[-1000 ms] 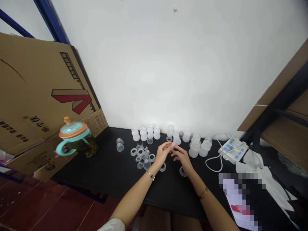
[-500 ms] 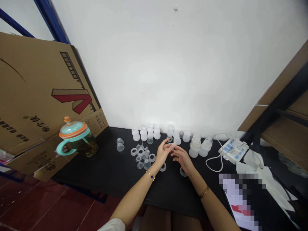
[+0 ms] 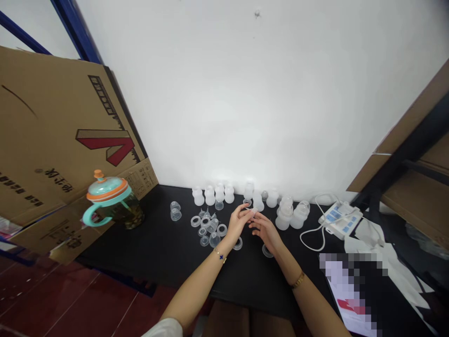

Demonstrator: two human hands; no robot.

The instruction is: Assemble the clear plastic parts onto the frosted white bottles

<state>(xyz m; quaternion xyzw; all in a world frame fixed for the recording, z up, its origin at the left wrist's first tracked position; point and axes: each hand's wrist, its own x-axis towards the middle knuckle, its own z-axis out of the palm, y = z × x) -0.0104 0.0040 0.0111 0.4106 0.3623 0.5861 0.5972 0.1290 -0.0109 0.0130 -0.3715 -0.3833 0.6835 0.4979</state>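
The left hand (image 3: 239,223), fingers bent, pinches a small translucent piece (image 3: 253,212), partly hidden, at its fingertips. The right hand (image 3: 265,230) meets it there, half curled; whether it grips, I cannot tell. Rings (image 3: 221,230) lie left of the left hand; frosted bottles (image 3: 258,202) stand beyond both.

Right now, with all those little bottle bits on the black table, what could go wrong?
The right hand could knock the loose ring by its wrist. If it pulls back, the left hand might brush the clear cone-shaped piece near its wrist. The white cable loops close to the bottles, so a tug might catch one.
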